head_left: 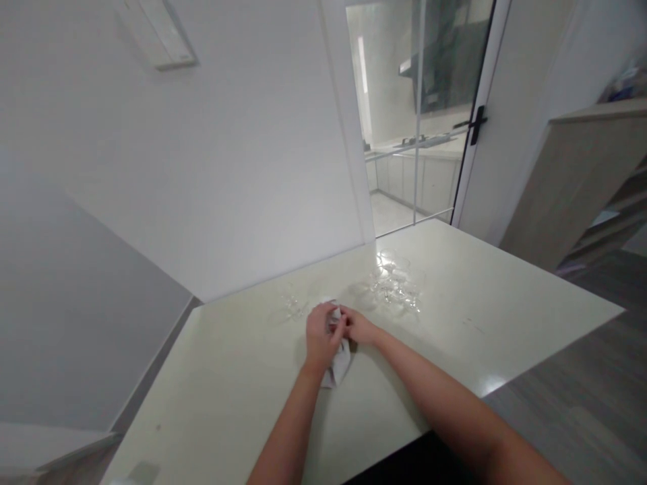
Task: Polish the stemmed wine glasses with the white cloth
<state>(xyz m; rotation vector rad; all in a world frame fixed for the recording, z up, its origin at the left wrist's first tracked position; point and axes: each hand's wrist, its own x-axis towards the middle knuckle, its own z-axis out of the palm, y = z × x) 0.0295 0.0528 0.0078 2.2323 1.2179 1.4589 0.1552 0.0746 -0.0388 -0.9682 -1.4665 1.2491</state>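
Both my hands meet over the middle of a glossy white table [242,397]. My left hand [320,337] is curled round a crumpled white cloth [340,364], which hangs down below the hand onto the tabletop. My right hand [360,328] is closed and pinches the same cloth from the right, its fingers touching my left hand. Several clear glasses [397,286] stand just beyond my right hand. Another clear glass [292,306] stands beyond my left hand.
A white wall runs along the table's far left side. Behind the table a glass door [419,114] with a black handle [476,123] gives onto a kitchen. A wooden shelf unit [581,182] stands at the right above a grey wood floor [581,404].
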